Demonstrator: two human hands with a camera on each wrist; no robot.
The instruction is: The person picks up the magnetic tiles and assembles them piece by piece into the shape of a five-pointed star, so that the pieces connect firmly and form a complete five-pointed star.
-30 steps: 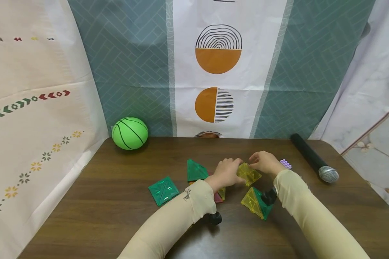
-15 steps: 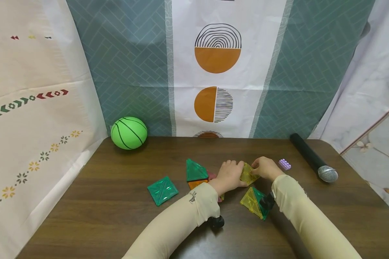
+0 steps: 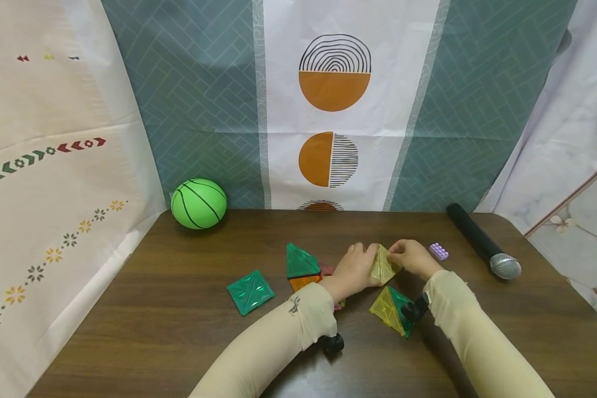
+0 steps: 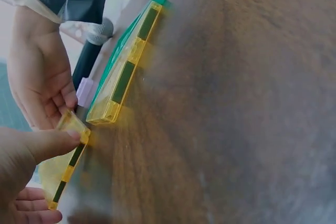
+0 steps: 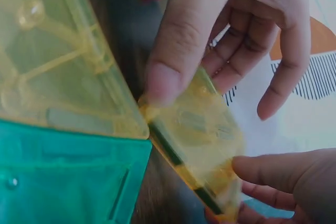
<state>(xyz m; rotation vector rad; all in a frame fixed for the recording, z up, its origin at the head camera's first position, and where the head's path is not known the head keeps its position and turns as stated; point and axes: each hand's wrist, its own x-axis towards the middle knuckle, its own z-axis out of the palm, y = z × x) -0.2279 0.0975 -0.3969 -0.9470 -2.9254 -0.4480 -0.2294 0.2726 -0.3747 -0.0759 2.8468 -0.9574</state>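
Observation:
Yellow translucent triangular magnetic tiles (image 3: pixel 384 266) stand between my hands, tilted up from the table. My left hand (image 3: pixel 352 269) pinches their left side, its thumb (image 4: pixel 55 142) across the face in the left wrist view. From the right, my right hand (image 3: pixel 414 258) pinches the opposite side, its thumb (image 5: pixel 257 170) on the yellow face in the right wrist view. Just in front lies a yellow and green pyramid of tiles (image 3: pixel 389 310), apart from both hands. Behind my left wrist, green (image 3: pixel 300 261), orange (image 3: pixel 302 282) and reddish tiles are partly hidden.
A flat square of green tiles (image 3: pixel 250 293) lies to the left. At the back left sits a green ball (image 3: pixel 199 204). A purple building brick (image 3: pixel 439 251) and a black microphone (image 3: pixel 482 241) lie on the right of the wooden table (image 3: pixel 144 331). Fabric hangs behind.
My right hand has come in from beside the yellow tiles and now pinches them. My left hand has shifted slightly right, and the yellow tiles have tilted up.

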